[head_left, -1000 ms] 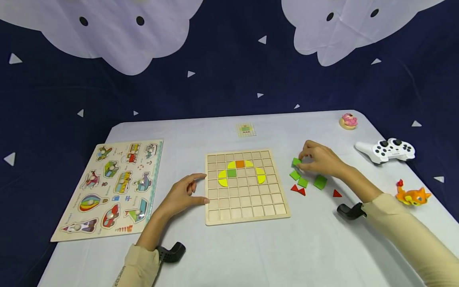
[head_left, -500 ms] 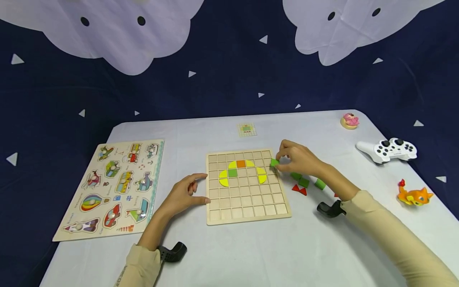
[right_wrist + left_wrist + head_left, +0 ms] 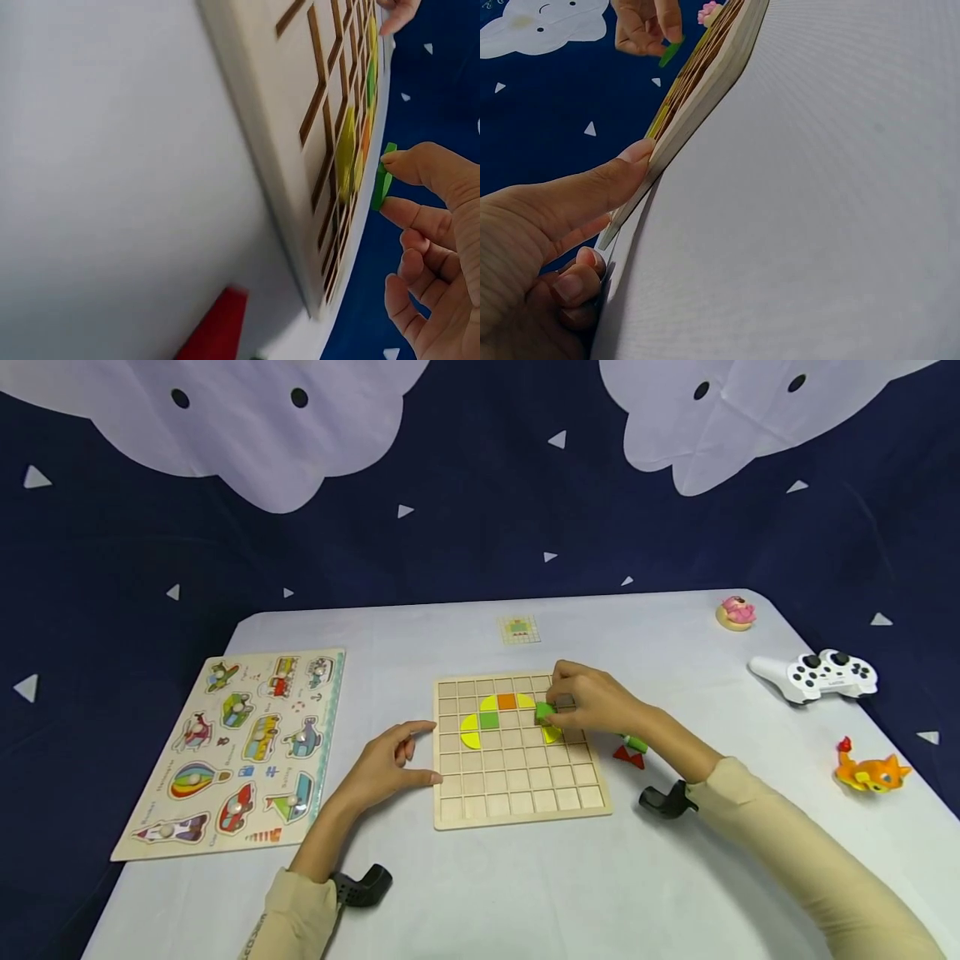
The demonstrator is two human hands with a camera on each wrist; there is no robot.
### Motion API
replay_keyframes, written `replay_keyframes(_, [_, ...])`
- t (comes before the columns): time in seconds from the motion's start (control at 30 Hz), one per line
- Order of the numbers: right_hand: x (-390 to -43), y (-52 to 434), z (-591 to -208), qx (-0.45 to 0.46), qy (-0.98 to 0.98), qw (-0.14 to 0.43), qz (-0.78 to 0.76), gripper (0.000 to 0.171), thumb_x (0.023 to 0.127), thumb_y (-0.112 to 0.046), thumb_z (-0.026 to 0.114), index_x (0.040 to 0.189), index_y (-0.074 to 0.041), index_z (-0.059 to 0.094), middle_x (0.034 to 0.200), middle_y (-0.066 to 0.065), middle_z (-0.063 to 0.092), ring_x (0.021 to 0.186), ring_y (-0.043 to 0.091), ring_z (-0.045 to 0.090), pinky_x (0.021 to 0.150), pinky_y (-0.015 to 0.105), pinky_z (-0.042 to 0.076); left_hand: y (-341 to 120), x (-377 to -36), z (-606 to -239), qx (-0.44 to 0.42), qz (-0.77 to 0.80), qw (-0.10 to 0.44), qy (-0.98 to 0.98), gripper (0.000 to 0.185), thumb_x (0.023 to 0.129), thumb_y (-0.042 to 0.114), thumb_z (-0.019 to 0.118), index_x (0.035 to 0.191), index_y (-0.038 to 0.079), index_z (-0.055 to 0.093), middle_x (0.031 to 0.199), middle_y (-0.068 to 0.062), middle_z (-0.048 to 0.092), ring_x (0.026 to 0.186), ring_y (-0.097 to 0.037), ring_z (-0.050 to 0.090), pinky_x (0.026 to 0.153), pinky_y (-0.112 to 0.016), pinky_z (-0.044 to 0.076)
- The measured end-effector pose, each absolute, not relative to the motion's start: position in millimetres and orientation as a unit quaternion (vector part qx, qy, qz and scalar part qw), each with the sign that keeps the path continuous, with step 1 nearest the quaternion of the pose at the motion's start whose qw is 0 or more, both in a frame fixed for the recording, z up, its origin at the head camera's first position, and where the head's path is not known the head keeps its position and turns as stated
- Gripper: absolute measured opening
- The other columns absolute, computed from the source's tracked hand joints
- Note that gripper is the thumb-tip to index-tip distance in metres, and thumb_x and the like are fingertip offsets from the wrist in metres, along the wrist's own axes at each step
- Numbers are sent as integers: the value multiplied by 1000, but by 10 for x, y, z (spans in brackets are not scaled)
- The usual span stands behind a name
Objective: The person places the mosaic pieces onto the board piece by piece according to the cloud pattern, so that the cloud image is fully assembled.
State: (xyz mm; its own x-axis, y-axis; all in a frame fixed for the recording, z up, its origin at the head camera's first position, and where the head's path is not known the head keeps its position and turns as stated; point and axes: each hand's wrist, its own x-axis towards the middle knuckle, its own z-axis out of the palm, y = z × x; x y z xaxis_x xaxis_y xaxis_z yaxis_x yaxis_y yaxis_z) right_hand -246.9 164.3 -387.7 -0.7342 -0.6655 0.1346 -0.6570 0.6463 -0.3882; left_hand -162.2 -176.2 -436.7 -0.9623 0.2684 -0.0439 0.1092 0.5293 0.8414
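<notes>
My right hand (image 3: 596,697) pinches a green square tile (image 3: 544,714) between thumb and fingertips, low over the right part of the wooden grid board (image 3: 517,779). In the right wrist view the held tile (image 3: 382,178) stands tilted on edge. On the board lie yellow quarter-round pieces (image 3: 470,732), an orange square (image 3: 506,702) and another green square (image 3: 489,720); my right hand partly covers the yellow pieces at right. With thumb and index finger spread apart, my left hand (image 3: 382,768) touches the board's left edge. The left thumb (image 3: 622,180) lies against that edge in the left wrist view.
Red triangles (image 3: 628,757) and loose green tiles (image 3: 636,743) lie right of the board, partly behind my right arm. A small pattern card (image 3: 520,629) is beyond it. A peg puzzle (image 3: 195,693) lies left; a white game controller (image 3: 817,677), orange toy (image 3: 870,772) and pink toy (image 3: 737,612) lie right.
My right hand has picked up a green tile from the loose pieces and carried it left over the board. The left hand has stayed at the board's left edge.
</notes>
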Motion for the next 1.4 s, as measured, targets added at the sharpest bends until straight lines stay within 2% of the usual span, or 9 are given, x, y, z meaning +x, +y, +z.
replay_keyframes(0.37, [-2465, 1380, -3894, -403, 895, 2, -191, 19, 79, -22, 82, 89, -7, 78, 90, 1, 55, 78, 11, 46, 69, 28, 44, -1739, -1630, -4349, 104, 478, 87, 868, 75, 72, 18, 89, 138, 10, 56, 84, -4, 43, 77, -18, 40, 70, -29, 34])
replay_keyframes(0.67, [-2490, 1253, -3956, -440, 886, -23, -145, 15, 83, -24, 78, 86, -9, 76, 89, 0, 55, 75, 12, 46, 67, 28, 44, -1734, -1631, -4336, 104, 478, 87, 868, 75, 71, 18, 90, 138, 10, 56, 84, -4, 43, 77, -17, 41, 70, -29, 35])
replay_keyframes(0.8, [-2493, 1237, -3964, -449, 880, -22, -156, 13, 86, -20, 78, 87, -8, 73, 89, 1, 57, 76, 12, 48, 70, 29, 47, -1732, -1628, -4314, 106, 476, 85, 869, 76, 71, 17, 90, 138, 9, 56, 83, -4, 43, 77, -17, 41, 70, -28, 35])
replay_keyframes(1.07, [-2501, 1165, -3946, -456, 873, -16, -172, 13, 85, -14, 78, 80, -10, 67, 82, 0, 53, 76, 14, 45, 68, 29, 42, -1745, -1630, -4293, 109, 473, 82, 870, 76, 72, 17, 89, 139, 9, 56, 83, -3, 43, 77, -18, 41, 70, -29, 35])
replay_keyframes(1.4, [-2431, 1204, -3921, -440, 888, -22, -133, 20, 88, -25, 76, 96, -7, 76, 90, 2, 59, 82, 17, 51, 74, 32, 46, -1762, -1619, -4365, 105, 478, 86, 868, 75, 72, 18, 89, 138, 9, 56, 83, -4, 43, 76, -17, 40, 69, -28, 34])
